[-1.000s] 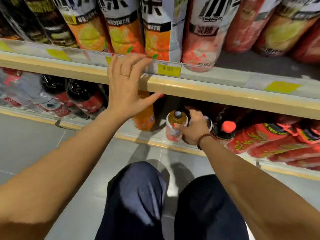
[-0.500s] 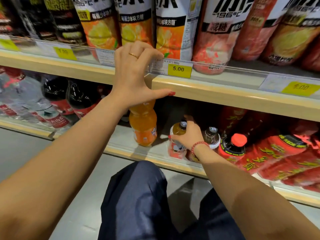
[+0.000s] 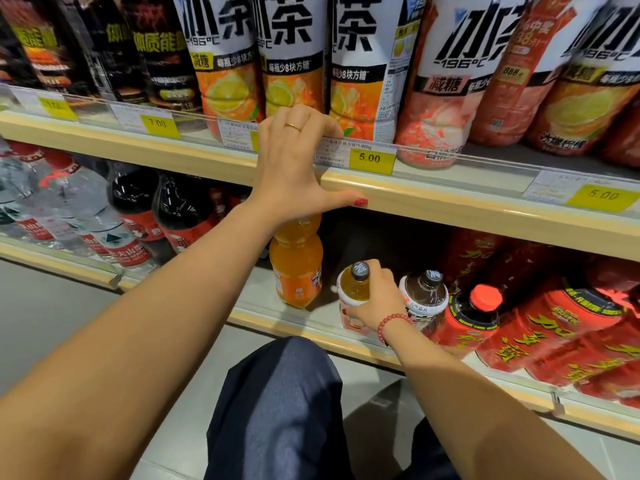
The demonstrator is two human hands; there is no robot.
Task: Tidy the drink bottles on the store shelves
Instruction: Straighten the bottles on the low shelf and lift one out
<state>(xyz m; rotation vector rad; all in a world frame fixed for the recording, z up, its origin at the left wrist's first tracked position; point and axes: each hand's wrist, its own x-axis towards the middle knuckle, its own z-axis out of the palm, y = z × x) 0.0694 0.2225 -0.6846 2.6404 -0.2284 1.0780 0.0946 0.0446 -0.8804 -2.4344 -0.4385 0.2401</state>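
On the bottom shelf [image 3: 277, 315] my right hand [image 3: 375, 299] grips a small amber tea bottle [image 3: 353, 292] with a dark cap, standing upright near the shelf's front. A darker tea bottle [image 3: 424, 296] stands just right of it. An orange soda bottle [image 3: 296, 265] stands to the left, a gap apart. My left hand [image 3: 294, 168] holds the front edge of the upper shelf [image 3: 467, 209], fingers curled over the price rail, thumb underneath.
Red-labelled bottles [image 3: 554, 323] fill the bottom shelf to the right; cola [image 3: 180, 209] and water bottles [image 3: 79, 209] stand at the left. Large iced-tea bottles [image 3: 363, 71] line the upper shelf. My knees [image 3: 277, 403] are close to the shelf front, above the grey floor.
The view has moved closer and lower toward the shelves. My right hand keeps hold of the amber tea bottle. My left hand stays on the upper shelf edge.
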